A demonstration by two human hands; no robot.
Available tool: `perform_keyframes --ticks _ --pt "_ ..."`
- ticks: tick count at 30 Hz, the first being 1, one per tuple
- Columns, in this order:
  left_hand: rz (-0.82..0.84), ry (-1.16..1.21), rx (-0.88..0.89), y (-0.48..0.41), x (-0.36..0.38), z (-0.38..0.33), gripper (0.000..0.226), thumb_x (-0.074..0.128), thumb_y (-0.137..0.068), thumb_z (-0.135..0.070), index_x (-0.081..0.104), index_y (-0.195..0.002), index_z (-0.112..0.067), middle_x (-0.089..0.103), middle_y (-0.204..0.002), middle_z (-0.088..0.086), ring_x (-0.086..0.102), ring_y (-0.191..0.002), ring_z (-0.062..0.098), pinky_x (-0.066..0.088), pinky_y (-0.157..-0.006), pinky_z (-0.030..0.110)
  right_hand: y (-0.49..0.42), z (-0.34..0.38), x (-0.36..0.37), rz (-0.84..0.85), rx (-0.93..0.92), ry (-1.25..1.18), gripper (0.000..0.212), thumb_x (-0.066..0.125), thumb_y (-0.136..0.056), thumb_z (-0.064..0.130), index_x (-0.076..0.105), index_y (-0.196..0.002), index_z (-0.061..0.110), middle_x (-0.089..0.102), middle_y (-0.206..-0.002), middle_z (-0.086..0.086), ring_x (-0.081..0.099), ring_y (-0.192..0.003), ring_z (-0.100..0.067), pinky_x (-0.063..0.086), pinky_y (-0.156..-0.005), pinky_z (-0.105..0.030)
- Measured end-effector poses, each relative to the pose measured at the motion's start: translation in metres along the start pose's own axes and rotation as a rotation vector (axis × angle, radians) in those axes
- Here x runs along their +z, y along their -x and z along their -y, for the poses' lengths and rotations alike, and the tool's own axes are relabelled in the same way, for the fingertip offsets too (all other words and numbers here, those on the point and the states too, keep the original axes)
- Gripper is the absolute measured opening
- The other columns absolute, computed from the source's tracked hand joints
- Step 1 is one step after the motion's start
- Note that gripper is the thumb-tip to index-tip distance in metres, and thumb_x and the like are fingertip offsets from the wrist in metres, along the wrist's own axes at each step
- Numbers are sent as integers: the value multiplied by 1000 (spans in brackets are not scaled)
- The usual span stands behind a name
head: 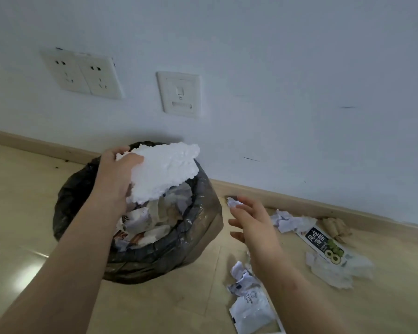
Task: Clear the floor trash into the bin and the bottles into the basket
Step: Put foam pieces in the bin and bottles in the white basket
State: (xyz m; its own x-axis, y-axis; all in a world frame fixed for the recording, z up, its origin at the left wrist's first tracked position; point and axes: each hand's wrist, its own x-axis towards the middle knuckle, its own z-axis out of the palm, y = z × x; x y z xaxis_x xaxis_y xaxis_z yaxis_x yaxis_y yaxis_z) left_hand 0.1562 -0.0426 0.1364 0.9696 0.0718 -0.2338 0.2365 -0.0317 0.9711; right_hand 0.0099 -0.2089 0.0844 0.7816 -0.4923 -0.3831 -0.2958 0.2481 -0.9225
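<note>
My left hand [116, 174] grips a white styrofoam chunk [165, 168] right above the bin [198, 237], a round bin lined with a dark plastic bag and holding crumpled paper and wrappers. To the bin's right, my right hand [251, 220] hovers open over the floor, fingers spread, holding nothing. A small crumpled white paper [232, 202] lies just beyond its fingertips by the baseboard. More crumpled paper [286, 221], a black-and-white printed wrapper [323, 244] and clear plastic [340, 271] lie on the floor to the right. No bottle or basket is in view.
White wrappers and crumpled paper [249, 300] lie on the wooden floor under my right forearm. A crumpled brown paper [336, 227] sits by the baseboard. The white wall behind carries power sockets [82, 74] and a network plate [179, 94].
</note>
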Motion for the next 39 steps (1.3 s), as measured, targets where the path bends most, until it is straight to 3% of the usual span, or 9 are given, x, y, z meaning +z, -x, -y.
perform_keyframes --ticks 4,8,11,15,19,25,31,34,39 --pt "-77 -433 85 -10 -9 17 45 54 -86 -14 41 -128 -23 42 -121 8 51 -87 21 46 -71 34 -4 -7 1 -20 37 4 26 54 -93 19 50 -117 27 54 -121 0 60 -92 -13 49 -79 -30" --pt "-119 -1005 502 0 -2 32 55 53 -80 -2 44 -129 -26 29 -144 9 32 -127 36 36 -100 48 -6 -15 -1 -32 87 41 31 52 -94 16 48 -124 20 55 -113 1 58 -87 -13 48 -73 -27" --pt "67 -1097 625 3 9 37 60 42 -78 12 51 -124 -24 40 -139 3 40 -122 28 37 -95 43 -7 -22 -3 -41 123 69 33 51 -94 15 48 -127 17 54 -103 4 57 -82 -12 47 -72 -28" --pt "135 -1206 565 2 14 40 46 40 -85 3 48 -122 -22 42 -133 5 49 -100 26 41 -75 36 -8 -29 -11 -43 172 119 33 50 -94 15 46 -127 15 54 -111 -2 56 -82 -13 46 -76 -30" --pt "71 -1287 586 10 21 34 31 46 -88 -9 49 -118 -15 44 -129 8 42 -115 29 37 -88 41 -9 -38 -23 -61 223 144 33 51 -93 14 46 -126 14 53 -112 -4 55 -80 -14 47 -79 -32" --pt "-23 -1012 1103 39 59 34 27 55 -73 -3 63 -99 -6 57 -116 18 50 -112 41 44 -87 51 -7 -52 -57 -144 257 175 28 51 -93 15 48 -121 17 54 -104 -2 56 -81 -16 48 -74 -30" --pt "612 -823 1319 88 132 70 30 43 -78 -13 63 -100 -11 64 -101 4 63 -91 25 54 -74 35 -6 -75 -103 -301 306 230 28 51 -93 15 47 -121 13 53 -103 -5 54 -92 -22 46 -79 -35" --pt "887 -983 1162 97 155 117 38 40 -82 -11 59 -115 -13 56 -118 3 55 -106 26 50 -81 39 -4 -86 -123 -352 329 259 28 50 -92 14 47 -120 12 52 -100 -4 51 -89 -22 43 -77 -33" --pt "1134 -1497 724 90 155 173 56 51 -89 -24 30 -141 -27 11 -155 5 22 -137 29 35 -100 39 2 -96 -147 -415 314 353 31 50 -90 13 51 -121 13 54 -109 -7 52 -88 -22 42 -79 -31"
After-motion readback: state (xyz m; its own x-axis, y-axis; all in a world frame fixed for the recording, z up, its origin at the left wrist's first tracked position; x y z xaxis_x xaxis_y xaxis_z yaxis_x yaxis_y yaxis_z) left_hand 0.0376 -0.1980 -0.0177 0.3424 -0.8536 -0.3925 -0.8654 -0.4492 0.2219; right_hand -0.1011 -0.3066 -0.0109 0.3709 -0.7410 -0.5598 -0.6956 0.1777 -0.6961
